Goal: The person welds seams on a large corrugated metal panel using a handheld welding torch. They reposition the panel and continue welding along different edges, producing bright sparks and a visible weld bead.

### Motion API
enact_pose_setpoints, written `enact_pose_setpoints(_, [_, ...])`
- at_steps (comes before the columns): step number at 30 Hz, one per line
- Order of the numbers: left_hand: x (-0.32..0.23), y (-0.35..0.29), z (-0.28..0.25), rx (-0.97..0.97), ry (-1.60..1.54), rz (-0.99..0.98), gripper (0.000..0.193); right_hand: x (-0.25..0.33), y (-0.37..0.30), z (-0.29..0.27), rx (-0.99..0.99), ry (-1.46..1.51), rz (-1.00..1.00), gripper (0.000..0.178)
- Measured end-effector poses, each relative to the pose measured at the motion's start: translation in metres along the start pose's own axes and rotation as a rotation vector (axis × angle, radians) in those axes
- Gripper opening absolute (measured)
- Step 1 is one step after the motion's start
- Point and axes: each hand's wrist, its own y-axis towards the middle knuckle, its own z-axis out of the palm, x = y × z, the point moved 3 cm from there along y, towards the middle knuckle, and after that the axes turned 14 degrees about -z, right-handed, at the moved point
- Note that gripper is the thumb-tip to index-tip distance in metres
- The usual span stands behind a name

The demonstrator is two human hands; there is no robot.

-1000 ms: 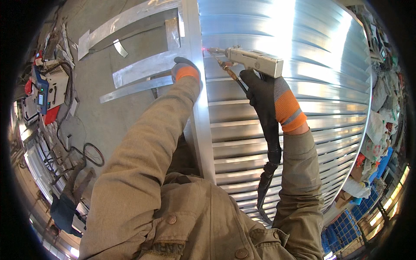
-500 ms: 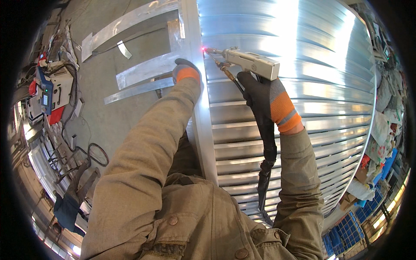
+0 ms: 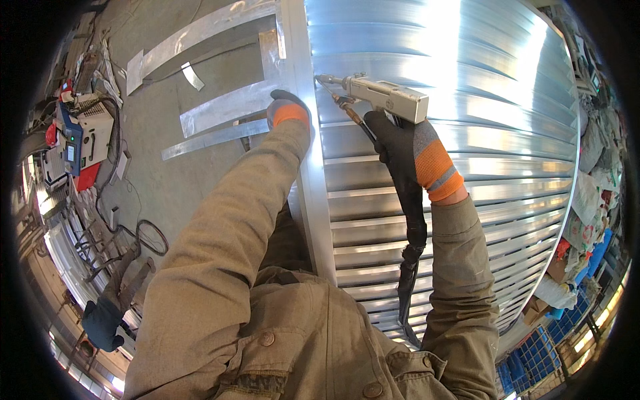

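Note:
A pale metal welding gun (image 3: 389,95) is in my right hand (image 3: 412,148), whose grey, black and orange glove is wrapped round its grip. The gun's nozzle (image 3: 328,79) points left, at the joint between a slatted silvery metal panel (image 3: 373,140) and its side rail (image 3: 313,180). A thin brass-coloured feed tube runs below the nozzle. From the grip a black-wrapped cable (image 3: 415,230) hangs toward my body. My left hand (image 3: 289,112), gloved in grey and orange, is closed over the rail's left side, level with the nozzle; part of its fingers is hidden.
Flat metal strips (image 3: 223,108) lie left of the rail, over the grey floor. Farther left stand a blue-and-white machine (image 3: 72,148) and a loop of black hose (image 3: 152,238). Another person (image 3: 103,325) is at the lower left. Sacks and a blue crate (image 3: 537,353) line the right.
The pinkish-red glow at the nozzle tip has gone out. The gun's tip sits very slightly lower and farther right; both hands keep nearly the same places.

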Motion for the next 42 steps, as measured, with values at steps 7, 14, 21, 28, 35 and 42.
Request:
enact_pose_setpoints(7, [0.032, -0.052, -0.053, -0.014, -0.136, -0.01, 0.055, 0.009, 0.0, 0.001, 0.03, -0.037, 0.047, 0.044])
enact_pose_setpoints(14, [0.031, -0.05, -0.052, -0.003, -0.292, -0.144, 0.051, 0.039, 0.0, 0.009, 0.023, -0.11, -0.03, 0.045])
enact_pose_setpoints(21, [0.027, -0.027, -0.038, 0.242, -0.756, -0.279, 0.062, 0.052, 0.0, 0.006, 0.087, -0.144, -0.091, 0.05])
enact_pose_setpoints(28, [0.031, -0.045, -0.054, 0.065, -0.191, -0.01, 0.072, 0.054, 0.006, 0.009, 0.099, -0.071, -0.153, 0.04])
enact_pose_setpoints(35, [0.043, -0.059, -0.06, 0.143, -0.411, -0.089, 0.071, 0.056, 0.01, 0.007, 0.123, -0.087, -0.196, 0.04])
enact_pose_setpoints(42, [0.017, -0.029, -0.031, -0.001, -0.207, -0.117, 0.055, 0.052, 0.019, 0.003, 0.14, -0.229, -0.034, 0.041])
